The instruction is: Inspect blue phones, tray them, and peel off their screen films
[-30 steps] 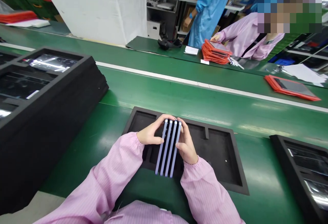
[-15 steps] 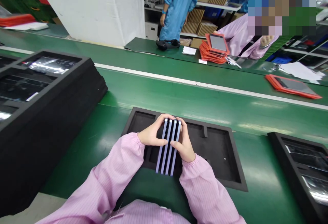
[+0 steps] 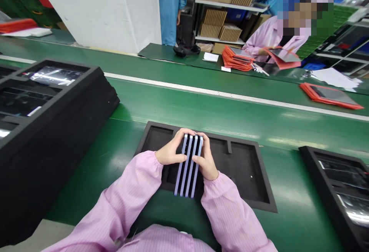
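Wears a pale pink garment (image 3: 161, 240) with fine darker stripes (image 3: 230, 209) running down the long, loose sleeves (image 3: 115, 202). Puffs and creases broadly there, then gathers into narrow, ruffled, elastic-looking cuffs (image 3: 158, 159). Shows a small white spot (image 3: 183, 232) in front.

Green bench (image 3: 294, 190), white strip (image 3: 184, 86) running lengthwise. Near edge, centre: middle foam tray (image 3: 242, 171), black, flat. Near edge, left: tall black foam stack (image 3: 57, 136). Near edge, right: right foam tray (image 3: 324, 188), dark panels inside. Far edge, centre: dark mat (image 3: 151, 50), white slip (image 3: 210, 57), orange pile (image 3: 233, 59). Toward far right corner: white papers (image 3: 331, 77), orange sleeve (image 3: 331, 96).
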The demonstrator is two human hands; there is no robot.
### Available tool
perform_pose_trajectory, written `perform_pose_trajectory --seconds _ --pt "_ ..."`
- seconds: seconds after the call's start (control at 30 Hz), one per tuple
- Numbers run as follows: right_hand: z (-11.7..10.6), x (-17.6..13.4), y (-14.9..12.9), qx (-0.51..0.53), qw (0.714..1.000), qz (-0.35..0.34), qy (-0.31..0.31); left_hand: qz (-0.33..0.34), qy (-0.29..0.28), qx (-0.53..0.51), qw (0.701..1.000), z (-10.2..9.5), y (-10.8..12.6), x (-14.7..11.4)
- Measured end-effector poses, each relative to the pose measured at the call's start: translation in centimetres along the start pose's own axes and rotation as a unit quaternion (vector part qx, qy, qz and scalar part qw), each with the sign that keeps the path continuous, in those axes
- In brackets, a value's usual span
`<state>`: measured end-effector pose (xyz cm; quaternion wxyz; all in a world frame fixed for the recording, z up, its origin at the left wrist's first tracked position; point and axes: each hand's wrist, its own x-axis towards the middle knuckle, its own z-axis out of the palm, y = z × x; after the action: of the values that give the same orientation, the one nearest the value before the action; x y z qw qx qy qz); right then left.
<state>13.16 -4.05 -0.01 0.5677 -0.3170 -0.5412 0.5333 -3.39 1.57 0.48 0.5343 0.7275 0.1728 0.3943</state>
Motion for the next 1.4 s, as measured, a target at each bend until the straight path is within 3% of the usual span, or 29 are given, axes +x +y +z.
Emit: perform_pose_trajectory --seconds 0.27,0.6,0.83,0.97,1.2,1.4 --pt "0.0 0.3 0.3 -0.035 0.997 0.004 0.075 -0.032 0.023 -0.026 0.999 0.5 0.0 0.3" --pt "0.1 0.4 0.0 -0.060 0.995 0.002 0.079 -0.033 0.042 -0.007 0.999 0.6 0.0 0.4" --pt "0.2 0.2 0.8 0.029 0.997 0.018 0.071 -0.016 0.081 0.020 0.996 1.0 0.2 0.3" --pt "0.3 0.1 0.9 0.015 0.997 0.026 0.074 -0.010 0.088 0.025 0.996 1.0 0.2 0.3" --pt "0.2 0.1 0.9 0.006 0.997 0.026 0.069 -0.009 0.086 0.019 0.996 0.9 0.1 0.2" --pt "0.0 -0.2 0.8 0.025 0.999 0.014 0.030 0.011 0.021 -0.022 0.999 -0.2 -0.1 0.0"
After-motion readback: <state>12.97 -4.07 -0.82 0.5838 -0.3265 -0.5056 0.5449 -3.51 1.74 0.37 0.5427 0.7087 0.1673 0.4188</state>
